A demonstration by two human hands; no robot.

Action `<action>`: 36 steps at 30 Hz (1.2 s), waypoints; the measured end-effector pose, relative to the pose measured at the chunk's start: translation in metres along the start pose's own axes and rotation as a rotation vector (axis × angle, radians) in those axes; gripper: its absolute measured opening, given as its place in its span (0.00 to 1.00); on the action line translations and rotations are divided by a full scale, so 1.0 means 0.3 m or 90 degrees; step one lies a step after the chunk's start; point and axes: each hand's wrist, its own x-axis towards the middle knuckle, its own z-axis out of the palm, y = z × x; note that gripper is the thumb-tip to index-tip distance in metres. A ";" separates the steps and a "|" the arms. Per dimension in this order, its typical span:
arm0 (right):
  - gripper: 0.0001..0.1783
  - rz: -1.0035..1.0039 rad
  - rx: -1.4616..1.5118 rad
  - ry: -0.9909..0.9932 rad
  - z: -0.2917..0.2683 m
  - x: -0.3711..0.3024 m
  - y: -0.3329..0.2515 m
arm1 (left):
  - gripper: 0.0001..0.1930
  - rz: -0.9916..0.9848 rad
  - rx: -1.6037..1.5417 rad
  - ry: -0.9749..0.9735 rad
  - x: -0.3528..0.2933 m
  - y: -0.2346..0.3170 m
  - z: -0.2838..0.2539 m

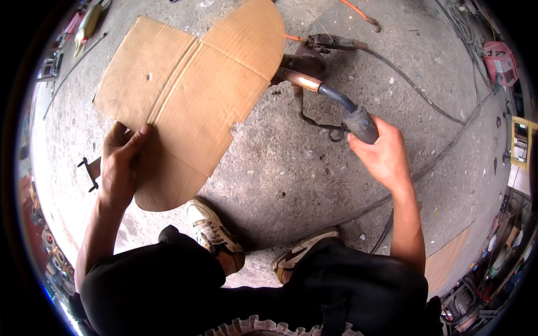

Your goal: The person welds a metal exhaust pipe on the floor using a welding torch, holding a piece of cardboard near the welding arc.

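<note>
Evidently, a thin metal rod (73,75) lies far left on the concrete floor (263,162). Nearer, a small dark bracket (89,174) shows just left of the left hand (119,165); whether the two touch I cannot tell. That hand pinches the near-left edge of a creased brown cardboard sheet (193,95), thumb on top, other fingers mostly hidden. Right of it, below, stand two shoes (210,227). Past the sheet's far-right edge sits a dark, rusty metal part (311,60), partly covered in view, with a cable clamp (339,42) beside it. Next comes a welding torch (334,96), its copper nozzle pointing left toward that part, tip hidden; the right hand (382,152) wraps closely round its handle. Far right rests a red hexagonal object (500,64)
</note>
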 end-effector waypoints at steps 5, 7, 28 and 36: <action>0.16 -0.002 -0.014 -0.006 -0.001 0.003 0.003 | 0.22 -0.003 0.048 -0.047 -0.011 0.010 0.009; 0.16 -0.003 -0.010 -0.007 0.000 0.002 0.002 | 0.23 0.005 0.051 -0.044 -0.014 0.006 0.015; 0.17 -0.009 0.012 -0.008 -0.017 0.001 0.010 | 0.17 0.033 -0.037 0.063 0.009 -0.015 -0.043; 0.17 -0.013 0.000 -0.007 -0.007 0.010 0.019 | 0.21 0.019 0.007 -0.004 -0.013 0.005 -0.002</action>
